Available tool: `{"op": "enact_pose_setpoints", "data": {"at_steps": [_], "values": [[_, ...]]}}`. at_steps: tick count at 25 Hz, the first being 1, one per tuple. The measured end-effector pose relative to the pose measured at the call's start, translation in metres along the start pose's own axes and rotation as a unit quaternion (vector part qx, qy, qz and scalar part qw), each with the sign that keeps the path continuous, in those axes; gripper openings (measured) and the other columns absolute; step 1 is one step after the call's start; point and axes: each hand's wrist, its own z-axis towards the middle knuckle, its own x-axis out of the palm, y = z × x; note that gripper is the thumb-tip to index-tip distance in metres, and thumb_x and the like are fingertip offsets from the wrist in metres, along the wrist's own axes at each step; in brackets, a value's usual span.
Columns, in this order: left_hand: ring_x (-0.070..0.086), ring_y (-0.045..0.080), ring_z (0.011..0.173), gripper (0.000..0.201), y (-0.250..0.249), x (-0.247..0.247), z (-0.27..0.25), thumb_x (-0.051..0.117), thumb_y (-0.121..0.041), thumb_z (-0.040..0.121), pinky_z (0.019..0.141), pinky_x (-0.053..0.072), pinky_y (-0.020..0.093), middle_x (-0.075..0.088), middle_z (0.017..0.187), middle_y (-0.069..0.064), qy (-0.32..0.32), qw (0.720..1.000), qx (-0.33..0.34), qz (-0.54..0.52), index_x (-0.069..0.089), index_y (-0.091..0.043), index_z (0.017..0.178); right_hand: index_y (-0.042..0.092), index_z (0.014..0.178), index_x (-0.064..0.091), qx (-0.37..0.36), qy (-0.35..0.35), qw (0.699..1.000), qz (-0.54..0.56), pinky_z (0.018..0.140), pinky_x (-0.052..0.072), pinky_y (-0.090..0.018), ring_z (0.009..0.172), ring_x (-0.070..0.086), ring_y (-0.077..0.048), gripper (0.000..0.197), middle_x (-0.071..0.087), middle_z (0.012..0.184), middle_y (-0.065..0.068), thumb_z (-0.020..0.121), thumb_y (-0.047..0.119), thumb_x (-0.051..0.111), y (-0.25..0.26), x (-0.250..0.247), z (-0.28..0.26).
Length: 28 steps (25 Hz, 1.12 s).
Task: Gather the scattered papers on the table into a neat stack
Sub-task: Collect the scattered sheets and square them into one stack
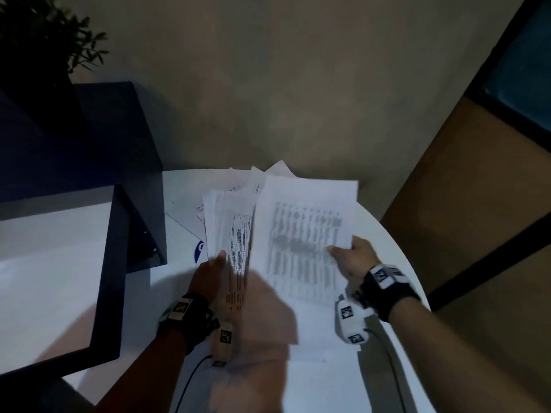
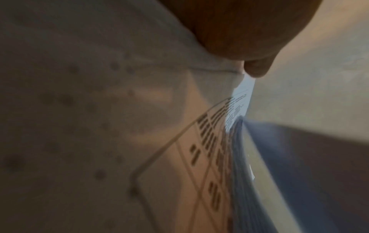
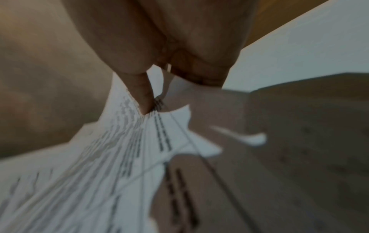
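Note:
Over a round white table (image 1: 384, 251), both hands hold printed white sheets in the air. My left hand (image 1: 210, 271) grips a bundle of papers (image 1: 229, 231) by its lower left edge, thumb on top. My right hand (image 1: 348, 257) pinches a single printed sheet (image 1: 301, 234) at its right edge, blurred by motion, overlapping the bundle. In the right wrist view the thumb (image 3: 144, 94) presses on the printed sheet (image 3: 123, 149). The left wrist view looks along the bundle (image 2: 209, 149) under the thumb (image 2: 255, 69). More loose papers (image 1: 190, 213) lie flat on the table behind.
A dark blue cabinet (image 1: 98, 150) and a dark-framed white panel (image 1: 53, 269) stand at the left against the table. A plant (image 1: 44, 40) sits on the cabinet. A grey wall rises behind; a brown panel (image 1: 477, 210) is at the right.

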Motion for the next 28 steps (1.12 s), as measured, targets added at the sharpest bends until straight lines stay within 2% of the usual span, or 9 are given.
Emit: {"op": "enact_pose_setpoints", "data": {"at_steps": [2, 4, 6, 10, 14, 19, 21, 23, 28], "values": [[0.062, 0.036, 0.102, 0.036, -0.006, 0.0, -0.009, 0.043, -0.02, 0.103, 0.084, 0.043, 0.038, 0.06, 0.112, 0.025, -0.013, 0.999, 0.009, 0.039, 0.05, -0.001, 0.131, 0.016, 0.116, 0.066, 0.036, 0.017, 0.995, -0.095, 0.067, 0.053, -0.03, 0.083, 0.069, -0.027, 0.039, 0.073, 0.104, -0.009, 0.085, 0.039, 0.07, -0.015, 0.031, 0.009], [0.061, 0.027, 0.083, 0.035, -0.01, -0.001, -0.019, 0.058, -0.042, 0.094, 0.071, 0.043, 0.029, 0.064, 0.085, 0.011, 0.004, 0.998, -0.001, 0.063, 0.062, -0.007, 0.093, 0.011, 0.108, 0.066, 0.017, 0.027, 0.986, -0.163, 0.074, 0.051, -0.031, 0.087, 0.065, -0.028, 0.036, 0.071, 0.102, -0.009, 0.085, 0.038, 0.069, -0.017, 0.053, 0.008], [0.06, 0.02, 0.071, 0.026, -0.01, -0.002, -0.026, 0.07, -0.033, 0.087, 0.055, 0.041, 0.023, 0.061, 0.071, 0.002, -0.003, 0.999, -0.014, 0.029, 0.062, -0.009, 0.08, 0.007, 0.102, 0.065, -0.012, 0.042, 0.982, -0.185, 0.075, 0.05, -0.03, 0.085, 0.063, -0.027, 0.04, 0.07, 0.096, -0.009, 0.087, 0.044, 0.066, -0.016, 0.066, 0.005], [0.063, 0.028, 0.078, 0.017, 0.007, -0.018, -0.035, 0.067, -0.021, 0.089, 0.063, 0.045, 0.029, 0.065, 0.078, 0.005, -0.083, 0.994, -0.043, -0.061, 0.068, -0.005, 0.094, 0.009, 0.096, 0.069, -0.018, 0.015, 0.997, -0.074, 0.088, 0.057, -0.046, 0.086, 0.067, -0.034, 0.024, 0.073, 0.092, -0.014, 0.087, 0.03, 0.063, -0.009, 0.069, 0.003], [0.065, 0.036, 0.096, 0.036, 0.024, -0.024, -0.031, 0.066, -0.027, 0.089, 0.086, 0.052, 0.042, 0.069, 0.106, 0.022, -0.144, 0.984, -0.077, -0.064, 0.068, 0.001, 0.112, 0.016, 0.097, 0.072, 0.06, -0.042, 0.995, -0.071, 0.081, 0.046, -0.027, 0.089, 0.06, -0.027, 0.016, 0.067, 0.097, -0.004, 0.091, 0.016, 0.057, 0.006, 0.048, 0.022], [0.063, 0.033, 0.1, 0.042, 0.013, -0.015, -0.024, 0.062, -0.026, 0.092, 0.084, 0.048, 0.034, 0.066, 0.12, 0.021, -0.11, 0.987, -0.09, -0.072, 0.06, -0.002, 0.126, 0.0, 0.097, 0.07, 0.139, 0.005, 0.988, 0.071, 0.06, 0.055, -0.02, 0.071, 0.074, -0.019, 0.026, 0.074, 0.084, 0.002, 0.084, 0.022, 0.069, 0.04, 0.044, 0.063], [0.06, 0.035, 0.111, 0.048, 0.01, -0.014, -0.026, 0.062, -0.026, 0.092, 0.089, 0.047, 0.035, 0.062, 0.127, 0.02, -0.108, 0.986, -0.096, -0.08, 0.055, -0.002, 0.133, 0.005, 0.098, 0.073, 0.161, -0.002, 0.983, 0.086, 0.079, 0.059, -0.036, 0.076, 0.073, -0.026, 0.045, 0.077, 0.082, -0.008, 0.068, 0.038, 0.075, 0.047, 0.049, 0.077], [0.057, 0.037, 0.119, 0.054, 0.01, -0.015, -0.025, 0.062, -0.028, 0.092, 0.095, 0.045, 0.038, 0.058, 0.133, 0.021, -0.11, 0.986, -0.102, -0.072, 0.05, -0.002, 0.138, 0.007, 0.087, 0.07, 0.167, -0.019, 0.982, 0.089, 0.082, 0.058, -0.047, 0.074, 0.071, -0.03, 0.047, 0.075, 0.076, -0.009, 0.063, 0.048, 0.073, 0.045, 0.053, 0.087], [0.053, 0.038, 0.124, 0.056, 0.01, -0.015, -0.022, 0.061, -0.026, 0.093, 0.097, 0.042, 0.036, 0.054, 0.138, 0.021, -0.104, 0.986, -0.107, -0.068, 0.046, 0.0, 0.14, 0.006, 0.075, 0.073, 0.189, 0.008, 0.978, 0.083, 0.05, 0.05, -0.03, 0.042, 0.05, -0.023, 0.038, 0.062, 0.059, -0.011, 0.071, 0.044, 0.074, 0.051, 0.064, 0.092]]}}
